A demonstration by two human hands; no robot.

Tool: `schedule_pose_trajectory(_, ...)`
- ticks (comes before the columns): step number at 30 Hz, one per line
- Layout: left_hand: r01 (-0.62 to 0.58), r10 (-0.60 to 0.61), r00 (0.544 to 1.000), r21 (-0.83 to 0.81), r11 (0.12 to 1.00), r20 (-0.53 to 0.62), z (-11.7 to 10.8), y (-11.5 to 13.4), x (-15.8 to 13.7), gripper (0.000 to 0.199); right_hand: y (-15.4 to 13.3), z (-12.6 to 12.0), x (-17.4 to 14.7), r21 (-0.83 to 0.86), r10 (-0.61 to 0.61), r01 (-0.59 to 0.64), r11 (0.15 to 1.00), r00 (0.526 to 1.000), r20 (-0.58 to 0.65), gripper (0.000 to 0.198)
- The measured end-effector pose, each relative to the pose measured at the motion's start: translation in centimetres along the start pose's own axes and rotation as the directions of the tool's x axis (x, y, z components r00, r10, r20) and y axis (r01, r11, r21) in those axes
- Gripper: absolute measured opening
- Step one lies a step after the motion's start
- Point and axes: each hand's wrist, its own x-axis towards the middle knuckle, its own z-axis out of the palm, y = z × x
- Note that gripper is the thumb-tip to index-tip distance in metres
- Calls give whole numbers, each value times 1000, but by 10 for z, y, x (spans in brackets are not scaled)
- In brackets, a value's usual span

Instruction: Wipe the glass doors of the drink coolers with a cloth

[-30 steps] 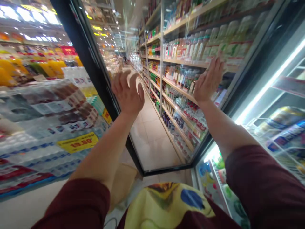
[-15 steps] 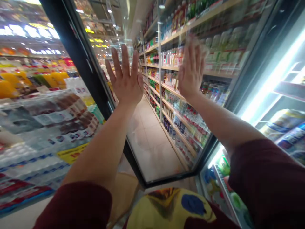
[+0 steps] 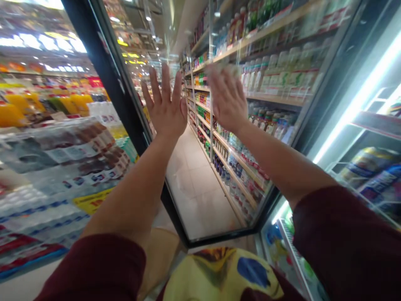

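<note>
Head view: the left hand [image 3: 167, 110] is held flat with fingers spread wide, while the right hand [image 3: 228, 100], blurred, is tilted leftward with fingers stretched closer together; nothing can be seen gripped. Directly ahead of both, the tall glass door [image 3: 196, 179] is faced, its long axis upright; its left edge is neared by the left hand, its middle by the right. Whether contact is made cannot be told. Past the left edge, bottle packs [image 3: 62, 146] are stacked.

Left hand [image 3: 166, 110]: we now spread it out straight, no longer curled
Right hand [image 3: 228, 100]: we now have it farther left over the glass door [image 3: 200, 196], nearer the other
</note>
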Motion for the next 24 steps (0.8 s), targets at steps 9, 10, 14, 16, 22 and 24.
schedule_pose_trajectory(9,-9,10,999,-36,999,38,0,-1,0,68,22,2,2,28,386,-396,918,874,-294,62)
schedule_pose_trajectory(10,-13,15,999,-49,999,37,0,-1,0,68,19,4,-1,51,452,-463,885,826,-335,63)
schedule_pose_trajectory(14,-28,29,999,-38,999,22,0,-1,-1,65,28,-3,-14,53,-63,62,997,998,18,59)
schedule_pose_trajectory(16,-27,27,1000,-36,999,14,-2,0,-2,64,48,-13,-17,127,-364,344,931,908,208,57)
schedule_pose_trajectory(22,-23,24,1000,-47,999,11,-3,2,-3,64,66,-7,-36,78,402,-403,912,840,-365,66)
schedule_pose_trajectory(24,-23,23,1000,-31,999,2,-4,3,-4,62,59,0,-49,119,472,-465,877,792,-388,66)
